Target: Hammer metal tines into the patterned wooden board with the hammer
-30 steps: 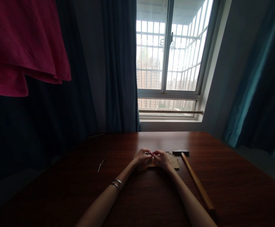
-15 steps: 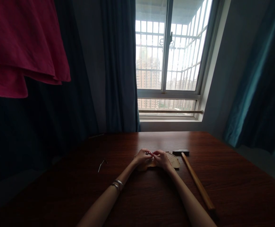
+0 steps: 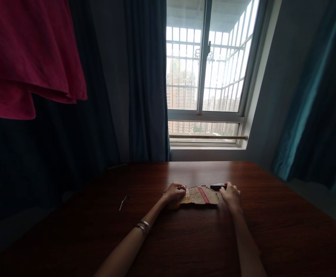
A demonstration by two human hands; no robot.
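A flat, ragged-edged piece of cardboard point(image 3: 195, 196), dotted with many small holes and crossed by a red strip, lies on the table. My left hand point(image 3: 174, 192) rests on its left end, thumb and fingers pinched round a thin nail point(image 3: 185, 187) that stands upright on it. At the cardboard's right side, my right hand point(image 3: 231, 197) is closed on the hammer beside its dark head point(image 3: 216, 187). My right hand and forearm hide most of the hammer's wooden handle.
Several thin metal pieces point(image 3: 123, 201), likely nails, lie left of my left forearm on the brown wooden table point(image 3: 196, 238). Beyond the table's far edge are a barred window point(image 3: 204, 77) and blue curtains point(image 3: 147, 84). Pink cloth point(image 3: 32, 57) hangs at the upper left.
My right hand has left the nail and moved right to the hammer, uncovering the cardboard's middle and its red strip. My left hand has stayed at the nail.
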